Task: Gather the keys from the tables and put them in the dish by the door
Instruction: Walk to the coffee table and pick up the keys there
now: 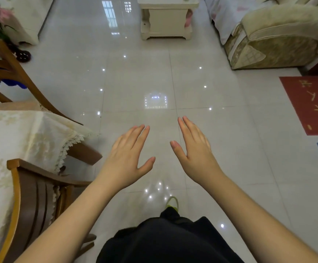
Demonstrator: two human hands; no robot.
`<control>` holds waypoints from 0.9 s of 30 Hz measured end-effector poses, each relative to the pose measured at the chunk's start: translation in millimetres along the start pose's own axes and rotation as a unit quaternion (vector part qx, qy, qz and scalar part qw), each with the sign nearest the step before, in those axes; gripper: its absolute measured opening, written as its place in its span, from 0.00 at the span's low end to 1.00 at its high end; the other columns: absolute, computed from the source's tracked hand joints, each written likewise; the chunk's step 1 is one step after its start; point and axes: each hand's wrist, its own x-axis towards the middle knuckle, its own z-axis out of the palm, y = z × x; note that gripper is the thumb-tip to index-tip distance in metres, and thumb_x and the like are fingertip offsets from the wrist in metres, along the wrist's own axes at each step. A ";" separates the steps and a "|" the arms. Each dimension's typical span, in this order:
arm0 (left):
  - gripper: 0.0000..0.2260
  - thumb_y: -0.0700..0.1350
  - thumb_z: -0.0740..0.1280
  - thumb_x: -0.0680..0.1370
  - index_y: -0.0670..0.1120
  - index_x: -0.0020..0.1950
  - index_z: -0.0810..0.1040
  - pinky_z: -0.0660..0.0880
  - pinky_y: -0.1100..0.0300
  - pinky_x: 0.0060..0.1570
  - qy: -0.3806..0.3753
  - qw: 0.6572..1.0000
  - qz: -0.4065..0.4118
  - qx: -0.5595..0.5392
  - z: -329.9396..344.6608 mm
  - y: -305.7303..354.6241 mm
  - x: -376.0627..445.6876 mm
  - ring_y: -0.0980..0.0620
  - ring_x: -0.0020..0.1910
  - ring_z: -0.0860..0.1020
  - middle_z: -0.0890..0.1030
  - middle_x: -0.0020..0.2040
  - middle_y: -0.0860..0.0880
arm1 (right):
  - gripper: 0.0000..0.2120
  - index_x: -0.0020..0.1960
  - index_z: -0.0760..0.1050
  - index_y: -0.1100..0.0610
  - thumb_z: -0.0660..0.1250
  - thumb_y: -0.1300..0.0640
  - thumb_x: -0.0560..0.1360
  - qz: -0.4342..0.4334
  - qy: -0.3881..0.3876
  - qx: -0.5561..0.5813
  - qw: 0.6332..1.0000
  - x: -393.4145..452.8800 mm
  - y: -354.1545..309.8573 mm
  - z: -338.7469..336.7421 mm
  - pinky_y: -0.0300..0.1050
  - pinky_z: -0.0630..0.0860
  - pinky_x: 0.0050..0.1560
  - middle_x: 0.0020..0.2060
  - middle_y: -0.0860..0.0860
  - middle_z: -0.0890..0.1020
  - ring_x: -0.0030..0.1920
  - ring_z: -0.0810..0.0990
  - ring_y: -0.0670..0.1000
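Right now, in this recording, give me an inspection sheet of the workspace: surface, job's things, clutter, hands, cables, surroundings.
Surface: glossy tiled floor with light reflections; table at left under a cream lace-edged cloth.
Job's things: no keys or dish seen.
Clutter: nothing seen on the visible part of the cloth.
Hands: left hand and right hand both empty, fingers straight, held out over the floor.
Cables: nothing seen.
Surroundings: wooden chair tucked at the table, cream side table ahead, sofa at right, red mat at far right.
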 end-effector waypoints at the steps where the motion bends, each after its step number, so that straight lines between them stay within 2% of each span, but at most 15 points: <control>1: 0.35 0.61 0.56 0.76 0.46 0.78 0.53 0.59 0.48 0.72 0.005 1.000 -0.003 -0.002 0.0 1.2 9.5 0.48 0.76 0.57 0.60 0.77 0.47 | 0.30 0.79 0.48 0.48 0.48 0.39 0.80 -0.005 -0.002 0.003 1.000 8.0 4.1 -3.5 0.48 0.50 0.75 0.79 0.45 0.52 0.77 0.51 0.47; 11: 0.34 0.62 0.55 0.77 0.48 0.79 0.51 0.53 0.52 0.73 0.045 0.997 -0.044 -0.039 -10.9 -12.8 95.0 0.50 0.77 0.52 0.56 0.79 0.49 | 0.31 0.79 0.47 0.48 0.48 0.38 0.79 -0.049 0.001 -0.016 0.999 113.6 0.5 -5.8 0.47 0.48 0.75 0.79 0.46 0.52 0.77 0.50 0.48; 16: 0.33 0.61 0.55 0.78 0.48 0.79 0.52 0.56 0.48 0.73 0.046 0.998 -0.045 -0.011 -28.3 -66.3 138.7 0.47 0.77 0.54 0.58 0.79 0.47 | 0.32 0.79 0.46 0.48 0.46 0.36 0.79 -0.054 -0.001 -0.042 0.998 177.8 -8.4 8.0 0.46 0.47 0.74 0.79 0.46 0.51 0.78 0.48 0.48; 20: 0.34 0.63 0.52 0.78 0.48 0.79 0.50 0.55 0.49 0.73 0.040 0.998 -0.044 -0.004 -46.7 -117.4 178.8 0.48 0.77 0.53 0.56 0.79 0.48 | 0.33 0.79 0.45 0.47 0.44 0.35 0.78 -0.046 -0.017 -0.064 0.997 233.0 -23.7 21.1 0.49 0.48 0.76 0.79 0.46 0.50 0.78 0.47 0.48; 27: 0.36 0.67 0.48 0.76 0.51 0.79 0.46 0.54 0.49 0.74 0.010 0.999 -0.035 -0.003 -79.6 -192.2 246.1 0.49 0.77 0.53 0.53 0.80 0.50 | 0.31 0.79 0.48 0.50 0.49 0.38 0.80 -0.050 -0.005 -0.092 0.995 318.4 -55.1 28.7 0.50 0.49 0.75 0.79 0.48 0.53 0.78 0.49 0.50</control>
